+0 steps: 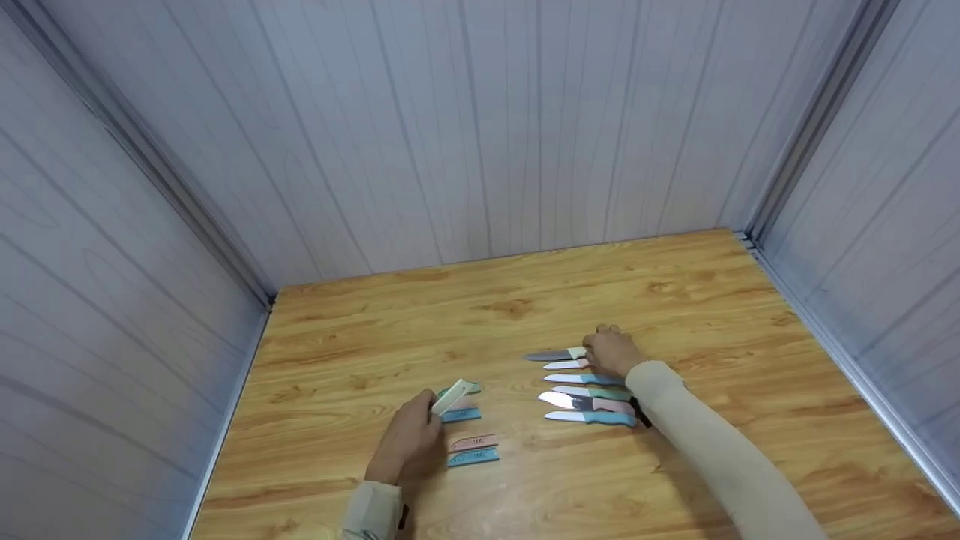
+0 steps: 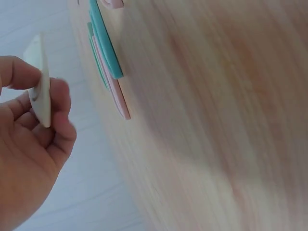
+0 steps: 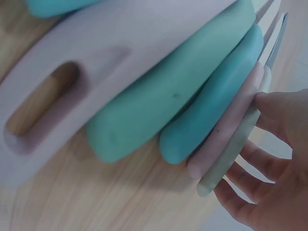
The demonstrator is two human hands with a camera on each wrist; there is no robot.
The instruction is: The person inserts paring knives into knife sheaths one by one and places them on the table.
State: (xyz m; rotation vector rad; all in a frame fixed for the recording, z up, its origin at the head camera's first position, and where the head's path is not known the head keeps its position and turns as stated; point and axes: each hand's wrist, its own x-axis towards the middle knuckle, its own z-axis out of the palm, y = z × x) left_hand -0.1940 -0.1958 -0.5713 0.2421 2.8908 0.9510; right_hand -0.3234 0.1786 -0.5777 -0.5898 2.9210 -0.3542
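Observation:
My left hand (image 1: 406, 433) holds a cream blade sheath (image 1: 451, 397) above the table, pinched between thumb and fingers in the left wrist view. At the far end of a row of knives, my right hand (image 1: 613, 352) grips the cream handle (image 3: 227, 160) of a knife with a grey blade (image 1: 547, 355). Closer to me in that row lie a small pink-handled knife (image 3: 230, 119), a blue one (image 3: 211, 98), a green one (image 3: 175, 89), a broader pink one with a slotted handle (image 3: 103, 53), and another blue one (image 1: 609, 418).
Beneath and beside the left hand lie several sheaths: a green one (image 1: 472, 387), a blue one (image 1: 462, 415), a pink one (image 1: 472, 442) and a second blue one (image 1: 473, 457). Pale panel walls (image 1: 450, 135) stand around the wooden table (image 1: 337, 330).

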